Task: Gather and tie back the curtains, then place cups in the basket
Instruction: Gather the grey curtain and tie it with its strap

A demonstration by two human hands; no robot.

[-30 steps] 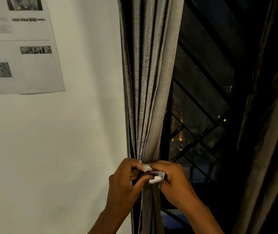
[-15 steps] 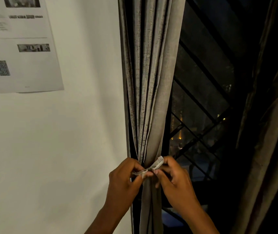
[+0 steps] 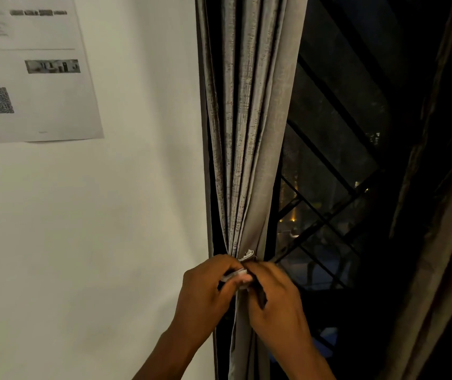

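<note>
The gathered grey pleated fabric curtain (image 3: 249, 127) hangs beside the white wall (image 3: 109, 215). At its cinched waist, the left hand (image 3: 208, 290) and right hand (image 3: 277, 297) each keep a pinching grip on the pale cloth tie-back strip (image 3: 242, 271) wrapped around it.

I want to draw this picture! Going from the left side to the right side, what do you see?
Paper sheet on the white wall → gathered grey curtain → dark window with its grille → second curtain at the right edge.
</note>
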